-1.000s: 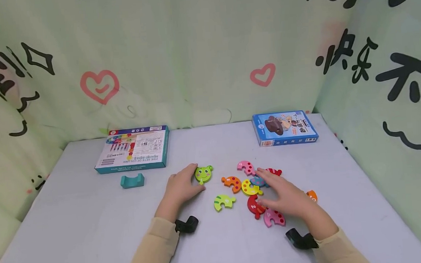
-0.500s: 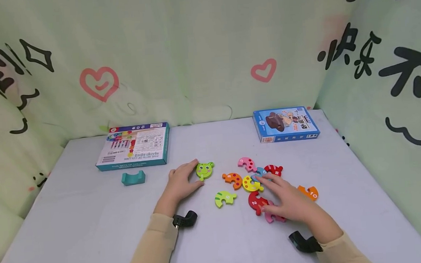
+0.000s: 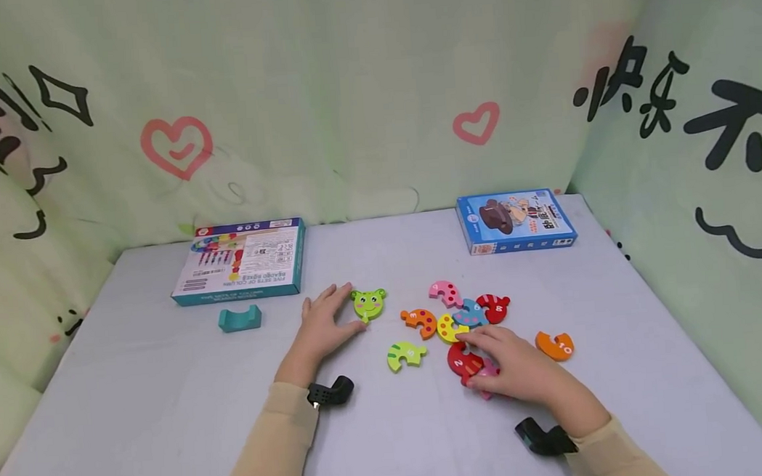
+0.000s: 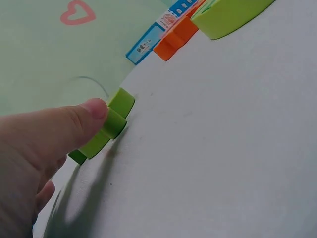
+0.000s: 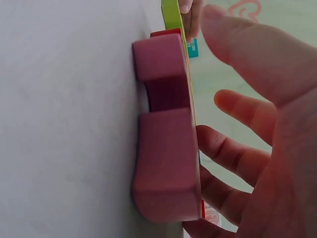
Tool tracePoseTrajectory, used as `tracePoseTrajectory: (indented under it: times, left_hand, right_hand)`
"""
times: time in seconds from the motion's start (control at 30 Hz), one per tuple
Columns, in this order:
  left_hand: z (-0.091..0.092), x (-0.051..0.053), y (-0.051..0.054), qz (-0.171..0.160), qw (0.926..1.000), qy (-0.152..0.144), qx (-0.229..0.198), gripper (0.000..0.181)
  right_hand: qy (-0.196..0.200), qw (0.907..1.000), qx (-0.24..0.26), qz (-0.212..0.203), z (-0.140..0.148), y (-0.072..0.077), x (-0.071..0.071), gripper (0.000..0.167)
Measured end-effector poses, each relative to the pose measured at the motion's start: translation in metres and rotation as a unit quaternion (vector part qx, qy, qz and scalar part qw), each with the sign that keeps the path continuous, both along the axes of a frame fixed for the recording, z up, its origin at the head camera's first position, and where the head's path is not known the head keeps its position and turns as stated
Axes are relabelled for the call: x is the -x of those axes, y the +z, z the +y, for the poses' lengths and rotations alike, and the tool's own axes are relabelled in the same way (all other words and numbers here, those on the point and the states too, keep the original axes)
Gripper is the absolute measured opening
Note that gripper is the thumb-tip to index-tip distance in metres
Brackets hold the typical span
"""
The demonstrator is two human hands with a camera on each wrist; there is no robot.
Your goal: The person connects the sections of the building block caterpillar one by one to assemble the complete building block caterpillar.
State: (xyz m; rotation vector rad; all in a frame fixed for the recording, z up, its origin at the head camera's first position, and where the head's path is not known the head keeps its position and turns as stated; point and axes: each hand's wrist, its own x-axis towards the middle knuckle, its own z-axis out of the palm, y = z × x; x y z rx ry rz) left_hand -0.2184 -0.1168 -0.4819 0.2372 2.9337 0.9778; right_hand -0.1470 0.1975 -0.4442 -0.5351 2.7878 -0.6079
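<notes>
My left hand (image 3: 321, 329) holds a green frog-head puzzle piece (image 3: 368, 305) at its left edge, between thumb and index finger. In the left wrist view the thumb lies against the green piece's side (image 4: 115, 123). My right hand (image 3: 516, 364) hovers with loosely bent fingers over a red piece (image 3: 463, 362) marked 2 and a pink piece (image 5: 166, 153), which it partly hides. Its fingertips reach the edge of a yellow piece (image 3: 450, 329). Next to these lie a blue piece (image 3: 469, 313), a red striped piece (image 3: 494, 307), an orange spotted piece (image 3: 420, 321) and a pink spotted piece (image 3: 445, 292).
A green striped piece (image 3: 405, 355) lies between the hands, and an orange piece (image 3: 554, 346) right of the right hand. Behind the left hand are a teal block (image 3: 240, 319) and a flat game box (image 3: 241, 261). A blue box (image 3: 516, 222) stands at the back right of the white table (image 3: 136, 413).
My right hand has drawn back toward the front, uncovering the blue, red striped and orange pieces while covering more of the front pink one. The left hand stays at the frog head.
</notes>
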Motion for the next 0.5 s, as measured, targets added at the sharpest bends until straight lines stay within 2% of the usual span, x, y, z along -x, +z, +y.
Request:
tracePoseTrajectory:
  times: [0.17,0.3,0.5]
  left_hand:
    - [-0.0019,-0.0011,-0.0010,-0.012,0.9999,-0.001,-0.004,0.073]
    - [-0.0027,-0.0008,-0.0013,-0.009,0.9999,-0.005,0.000,0.073]
    - [-0.0028,0.0011,-0.0030,-0.003,0.9999,-0.011,0.011,0.072]
  right_hand:
    - [0.003,0.9998,-0.015,0.011,-0.0028,-0.0034,0.0000,0.069]
    - [0.010,0.9992,-0.024,0.029,-0.0051,-0.0052,0.0005,0.070]
    - [0.026,0.9994,0.001,0.022,-0.0069,-0.0043,-0.0011,0.066]
